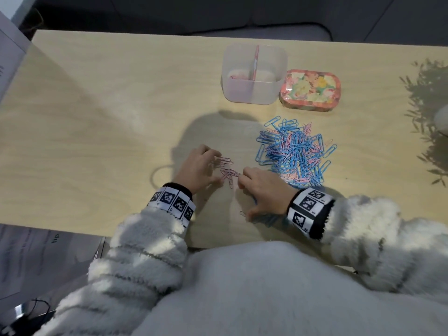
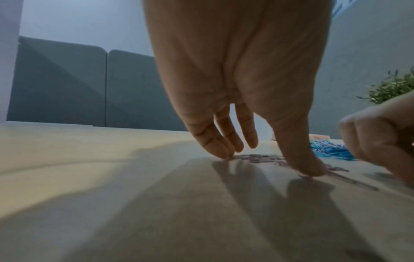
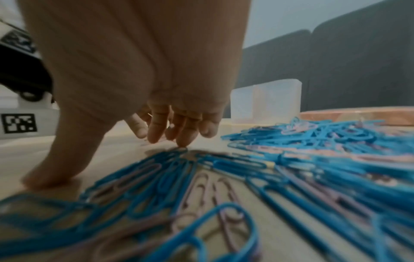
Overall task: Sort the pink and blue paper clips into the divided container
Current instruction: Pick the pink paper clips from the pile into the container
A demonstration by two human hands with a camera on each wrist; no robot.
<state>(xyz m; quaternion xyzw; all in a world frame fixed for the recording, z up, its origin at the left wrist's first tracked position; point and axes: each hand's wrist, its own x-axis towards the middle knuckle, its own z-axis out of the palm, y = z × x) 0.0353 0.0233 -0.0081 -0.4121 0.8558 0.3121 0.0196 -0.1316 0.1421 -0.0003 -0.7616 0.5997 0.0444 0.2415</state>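
Note:
A mixed pile of blue and pink paper clips [image 1: 293, 154] lies right of centre on the wooden table [image 1: 97, 117]. A few pink clips [image 1: 226, 172] lie apart between my hands. My left hand [image 1: 213, 167] stands on straight fingers [image 2: 221, 141] and thumb, tips touching those pink clips. My right hand [image 1: 249, 197] has bent fingers [image 3: 156, 131] with tips on the table by the same clips, thumb spread aside. Neither hand holds anything. More clips [image 3: 201, 186] lie under the right palm. The clear divided container [image 1: 254, 73] stands behind, with pink in its left compartment.
A floral tin [image 1: 310, 89] sits right of the container. A green plant [image 2: 392, 88] stands at the far right and casts a leafy shadow on the table. Papers lie off the table's left edge. A dark sofa runs behind the far edge.

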